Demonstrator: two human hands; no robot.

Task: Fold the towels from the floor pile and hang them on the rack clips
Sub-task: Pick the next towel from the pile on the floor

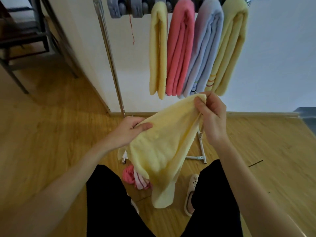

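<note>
— What have we got hold of?
— Our left hand (127,132) and right hand (209,115) each pinch an edge of the yellow towel (159,151), held up above the floor pile (136,178).
— And the rack (111,62)?
— Four folded towels (181,48) hang from its clips (126,7).

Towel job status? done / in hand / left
Done: four folded towels hang on the rack: yellow, pink, blue, yellow.
In hand: left hand and right hand hold an unfolded yellow towel.
Left: pink towels on floor; empty clips.
</note>
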